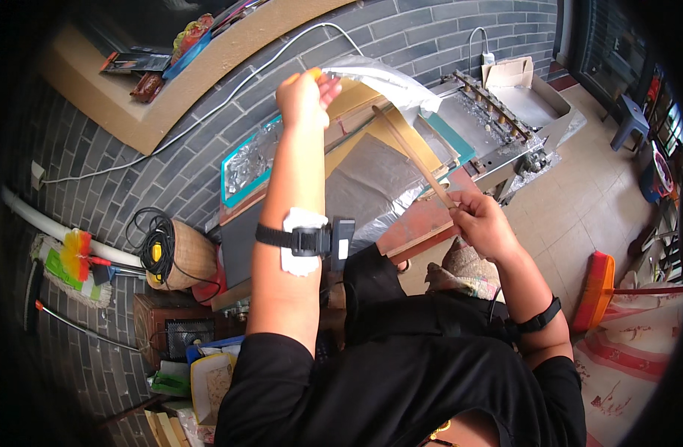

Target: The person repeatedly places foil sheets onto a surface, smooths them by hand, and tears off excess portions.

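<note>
My left hand is stretched out over the workbench, its fingertips at the near corner of a thin silvery foil sheet. The sheet arches up and away to the right. Something orange covers or sits on a fingertip. In my right hand is a long, flat wooden stick, pointing up and left across a stack of yellow-brown paper. A greyish silvery sheet lies over the front of that stack, draping towards me.
A teal-rimmed tray of crumpled foil stands left of the paper. A metal machine with a roller bar extends to the right. Coiled black cable hangs on a woven basket. A broom and blue stool are at right.
</note>
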`<move>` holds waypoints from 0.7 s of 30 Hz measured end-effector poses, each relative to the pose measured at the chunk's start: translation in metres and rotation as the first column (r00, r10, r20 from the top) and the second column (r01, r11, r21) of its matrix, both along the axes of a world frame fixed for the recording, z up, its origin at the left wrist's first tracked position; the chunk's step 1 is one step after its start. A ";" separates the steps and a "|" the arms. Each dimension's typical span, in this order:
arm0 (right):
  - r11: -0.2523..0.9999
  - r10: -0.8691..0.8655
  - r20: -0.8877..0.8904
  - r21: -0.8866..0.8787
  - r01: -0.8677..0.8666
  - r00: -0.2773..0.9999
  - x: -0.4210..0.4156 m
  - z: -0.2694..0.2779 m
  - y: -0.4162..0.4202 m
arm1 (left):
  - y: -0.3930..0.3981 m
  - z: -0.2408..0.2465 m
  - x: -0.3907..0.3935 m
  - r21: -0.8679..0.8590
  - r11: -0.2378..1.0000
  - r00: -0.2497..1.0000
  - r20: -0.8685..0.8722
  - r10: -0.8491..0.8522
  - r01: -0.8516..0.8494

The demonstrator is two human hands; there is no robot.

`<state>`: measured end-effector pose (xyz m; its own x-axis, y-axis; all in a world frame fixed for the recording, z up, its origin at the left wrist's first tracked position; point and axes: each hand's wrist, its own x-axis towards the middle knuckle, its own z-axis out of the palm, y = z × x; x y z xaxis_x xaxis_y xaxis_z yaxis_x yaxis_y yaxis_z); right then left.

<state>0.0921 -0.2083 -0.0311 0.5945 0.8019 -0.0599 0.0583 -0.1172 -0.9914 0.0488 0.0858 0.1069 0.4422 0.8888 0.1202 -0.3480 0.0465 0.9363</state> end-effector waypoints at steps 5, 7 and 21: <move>0.998 -0.018 -0.031 0.054 0.020 0.999 -0.006 0.000 -0.009 | -0.008 -0.048 -0.039 -0.069 0.996 0.998 -0.014 0.057 -0.058; 0.998 -0.012 -0.021 0.055 0.013 1.000 -0.010 -0.003 -0.012 | -0.014 -0.065 -0.056 -0.078 0.991 0.994 -0.036 0.107 -0.109; 0.994 -0.092 -0.002 0.052 0.092 0.996 -0.014 -0.019 -0.010 | -0.041 -0.134 -0.111 -0.040 0.984 0.943 -0.294 0.156 -0.175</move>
